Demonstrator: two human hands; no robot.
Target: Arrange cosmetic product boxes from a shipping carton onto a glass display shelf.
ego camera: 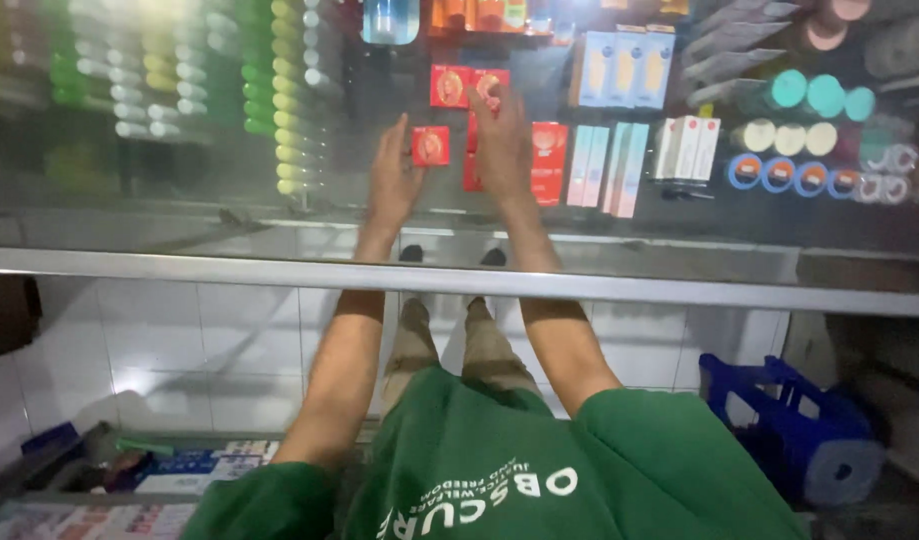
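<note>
Both my arms reach under the glass top of a display case. My left hand [392,178] pinches a small red box [430,146] at its left edge, holding it just above the shelf. My right hand [501,145] lies spread, fingers apart, over a group of red boxes [549,150]. Two more red boxes [450,86] sit just beyond its fingertips. The hands are about a box width apart. Glare on the glass blurs the fingertips.
A metal rail [679,292] of the case crosses the view over my forearms. Rows of green, yellow and white bottles [279,100] fill the left shelf. Pale blue boxes [619,165] and round tins [789,140] lie to the right. A blue plastic rack [779,420] stands on the white tile floor.
</note>
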